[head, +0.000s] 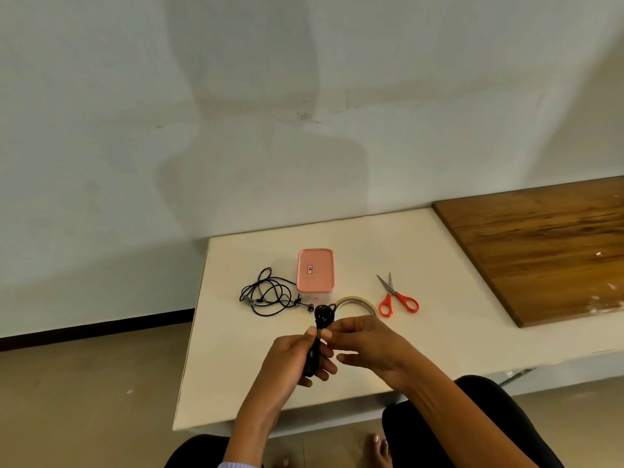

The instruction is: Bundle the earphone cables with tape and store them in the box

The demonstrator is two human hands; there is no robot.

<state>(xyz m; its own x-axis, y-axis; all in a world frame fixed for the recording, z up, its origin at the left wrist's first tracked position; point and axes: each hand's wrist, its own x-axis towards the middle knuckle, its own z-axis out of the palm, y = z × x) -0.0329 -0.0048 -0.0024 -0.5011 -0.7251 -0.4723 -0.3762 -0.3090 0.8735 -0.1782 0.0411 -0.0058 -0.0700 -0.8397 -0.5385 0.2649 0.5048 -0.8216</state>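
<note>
While the fingers of the left hand [297, 358] were curled around the lower half of a folded black earphone bundle [319, 332], holding it upright above the table, the thumb pressed against its side. The right hand [366, 342] met the bundle from the other side, its thumb and forefinger pinched at the bundle's middle; whether a strip of tape lay between them could not be told, and its other fingers hung loosely curled below. Just behind the hands, a roll of clear tape [356, 304] lay flat on the white table [456, 332]. Beside it to the right lay red-handled scissors [396, 297], blades shut. A second earphone cable [270, 293] lay loose and tangled to the left, near a pink box [315, 271] with its lid on. A wooden board [547, 248] lay at the far right.
</note>
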